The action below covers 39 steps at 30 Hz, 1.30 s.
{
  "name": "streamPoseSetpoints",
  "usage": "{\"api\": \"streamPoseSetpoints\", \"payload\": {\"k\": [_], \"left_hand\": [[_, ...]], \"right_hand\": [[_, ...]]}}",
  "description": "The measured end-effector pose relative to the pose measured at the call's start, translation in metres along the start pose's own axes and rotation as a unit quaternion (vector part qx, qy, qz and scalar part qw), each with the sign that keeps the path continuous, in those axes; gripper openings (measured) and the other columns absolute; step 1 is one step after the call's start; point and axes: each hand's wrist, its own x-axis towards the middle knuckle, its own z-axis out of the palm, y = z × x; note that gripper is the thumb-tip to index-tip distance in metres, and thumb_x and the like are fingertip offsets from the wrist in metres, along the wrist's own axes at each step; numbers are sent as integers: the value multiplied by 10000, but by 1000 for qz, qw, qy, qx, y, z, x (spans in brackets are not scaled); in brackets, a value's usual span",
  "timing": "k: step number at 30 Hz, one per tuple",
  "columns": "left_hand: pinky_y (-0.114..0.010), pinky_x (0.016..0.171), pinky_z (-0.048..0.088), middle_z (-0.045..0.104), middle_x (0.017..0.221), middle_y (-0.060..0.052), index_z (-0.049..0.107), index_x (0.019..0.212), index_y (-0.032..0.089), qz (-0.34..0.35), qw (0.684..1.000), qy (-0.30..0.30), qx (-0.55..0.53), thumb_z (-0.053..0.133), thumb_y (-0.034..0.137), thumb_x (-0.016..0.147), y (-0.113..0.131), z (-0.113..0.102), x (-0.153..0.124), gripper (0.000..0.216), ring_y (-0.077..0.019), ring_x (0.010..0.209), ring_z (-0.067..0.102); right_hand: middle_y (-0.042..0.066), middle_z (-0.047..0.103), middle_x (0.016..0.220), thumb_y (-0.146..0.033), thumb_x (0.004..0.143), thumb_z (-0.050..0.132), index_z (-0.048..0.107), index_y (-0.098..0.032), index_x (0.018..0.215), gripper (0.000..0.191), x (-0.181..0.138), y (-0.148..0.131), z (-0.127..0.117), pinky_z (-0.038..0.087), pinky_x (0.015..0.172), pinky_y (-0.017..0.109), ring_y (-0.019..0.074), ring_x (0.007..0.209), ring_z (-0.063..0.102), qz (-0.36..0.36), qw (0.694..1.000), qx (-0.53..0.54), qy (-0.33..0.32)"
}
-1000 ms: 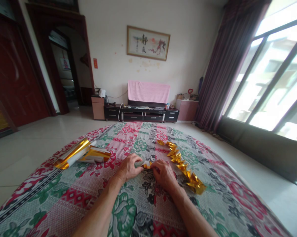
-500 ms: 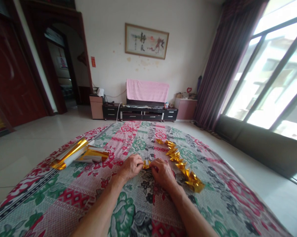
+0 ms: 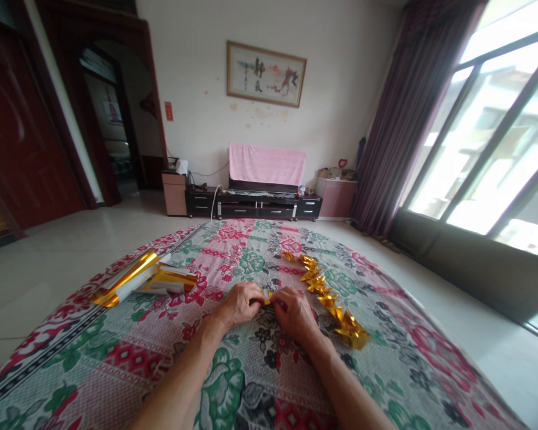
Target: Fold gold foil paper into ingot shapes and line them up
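Observation:
My left hand (image 3: 238, 305) and my right hand (image 3: 297, 312) meet over a floral cloth (image 3: 251, 382), both pinching a small piece of gold foil paper (image 3: 267, 295) between their fingertips. Only a sliver of the foil shows between the fingers. To the right of my right hand, a row of several folded gold foil pieces (image 3: 325, 294) runs away across the cloth. A stack of flat gold foil sheets (image 3: 145, 280) lies to the left of my left hand, well apart from it.
The cloth covers a round surface with tiled floor (image 3: 49, 263) around it. A dark low cabinet (image 3: 255, 206) with a pink cloth (image 3: 267, 165) stands at the far wall. Curtains (image 3: 398, 119) and a large window (image 3: 497, 149) are on the right, dark wooden doors (image 3: 22, 137) on the left.
My hands have drawn closer together, so less of the gold foil shows between them. The view shifted slightly.

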Motion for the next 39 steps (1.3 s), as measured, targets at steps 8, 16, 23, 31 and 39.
{"api": "streamPoseSetpoints", "payload": {"k": [8,16,23,31,39], "left_hand": [[-248,753,445,671,768,-11,702,809,227,2,1000,1,14,517,139,768,4,-4,0,209,-128,762,585],[-239,714,447,676,783,-18,678,946,251,-51,996,5,68,473,187,811,7,-2,1,253,-140,762,601],[-238,736,457,690,831,-12,684,929,251,-80,995,28,43,486,181,799,5,2,4,247,-138,782,613],[-233,724,454,678,853,-9,690,918,253,-96,995,28,17,484,170,794,3,3,4,255,-132,772,607],[-260,747,429,647,815,-22,678,947,259,-111,991,17,66,465,199,821,3,6,4,254,-155,802,567]], "right_hand": [[12,619,784,-92,739,483,649,-209,801,212,0,0,0,389,684,225,133,739,561,9,1000,-9,1],[10,610,771,-148,808,467,630,-217,843,181,1,2,2,374,690,223,136,752,558,13,1000,-26,5],[21,609,778,-155,816,467,625,-208,845,170,5,3,4,361,728,255,158,779,530,15,998,-60,13],[19,591,787,-166,829,463,628,-214,875,178,6,4,5,350,689,238,146,761,525,22,998,-65,1],[27,583,814,-190,845,453,638,-213,897,194,6,3,3,350,733,229,142,799,524,39,997,-64,-7]]}}
